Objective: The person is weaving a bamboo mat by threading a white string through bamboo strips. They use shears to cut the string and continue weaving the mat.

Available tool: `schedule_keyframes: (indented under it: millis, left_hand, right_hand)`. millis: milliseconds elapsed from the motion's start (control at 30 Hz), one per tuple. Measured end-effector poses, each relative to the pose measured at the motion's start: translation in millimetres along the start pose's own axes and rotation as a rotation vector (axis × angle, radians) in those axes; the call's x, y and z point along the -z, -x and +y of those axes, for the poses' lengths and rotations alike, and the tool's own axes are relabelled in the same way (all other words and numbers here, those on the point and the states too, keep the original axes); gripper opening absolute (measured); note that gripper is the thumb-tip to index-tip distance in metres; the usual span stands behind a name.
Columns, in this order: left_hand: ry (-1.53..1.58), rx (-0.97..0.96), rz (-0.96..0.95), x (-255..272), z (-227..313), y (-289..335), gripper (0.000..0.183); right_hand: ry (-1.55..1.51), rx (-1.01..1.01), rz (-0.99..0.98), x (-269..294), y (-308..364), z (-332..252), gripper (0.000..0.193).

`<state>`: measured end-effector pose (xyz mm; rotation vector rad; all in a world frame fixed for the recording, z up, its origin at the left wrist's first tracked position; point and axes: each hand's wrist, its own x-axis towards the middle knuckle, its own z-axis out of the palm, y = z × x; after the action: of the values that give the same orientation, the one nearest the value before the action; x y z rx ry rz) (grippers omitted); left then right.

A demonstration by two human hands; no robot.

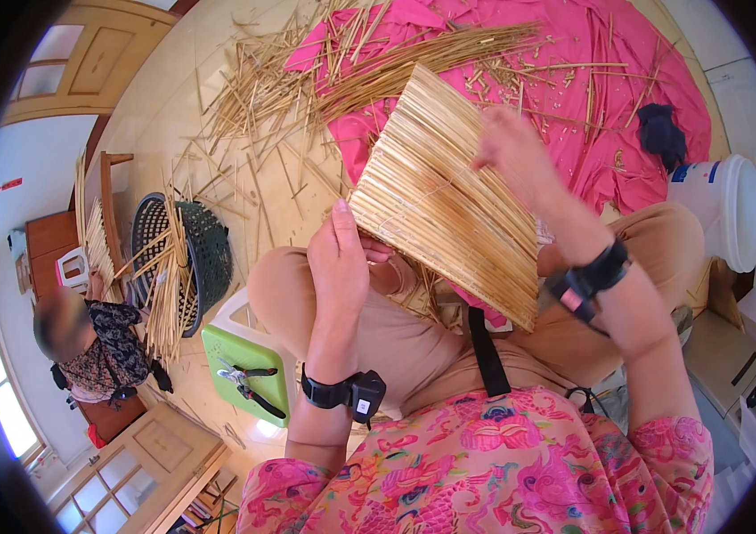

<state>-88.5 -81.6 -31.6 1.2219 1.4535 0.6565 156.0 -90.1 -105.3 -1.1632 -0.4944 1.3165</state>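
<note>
Over the lap, the straw mat (445, 196) stands tilted, the left hand (340, 258) clamped on its lower corner, the right hand (512, 147) pinching its top edge. It looks light, stiff yet brittle; best gripped along the bound edges.

Around us lies a pink cloth (663, 53) spread on the floor, strewn with loose straw stalks (262, 98). A dark bundle of fabric (661, 133) sits on it, near a white bucket (730, 209). On our left we see a dark basket (204, 254) tipped over — straw sticking out — and a green stool (244, 360) bearing pliers (249, 384). Another person (93, 343) sits further left.
</note>
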Motion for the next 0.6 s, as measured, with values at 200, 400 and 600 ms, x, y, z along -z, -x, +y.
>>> schedule_keyframes:
  millis: [200, 400, 600]
  left_hand:
    - [0.002, 0.024, -0.001, -0.1, 4.9, 0.1, 0.055]
    - [0.009, 0.040, -0.004, 1.5, 2.2, -1.7, 0.055]
    - [-0.028, 0.036, -0.010, 0.6, 6.5, -0.5, 0.055]
  right_hand:
    - [0.414, -0.003, -0.473, -61.9, 33.7, 3.3, 0.016]
    - [0.581, 0.245, -0.549, -56.2, 33.1, 14.3, 0.013]
    - [1.016, 0.409, -0.593, -58.4, 36.5, -6.9, 0.015]
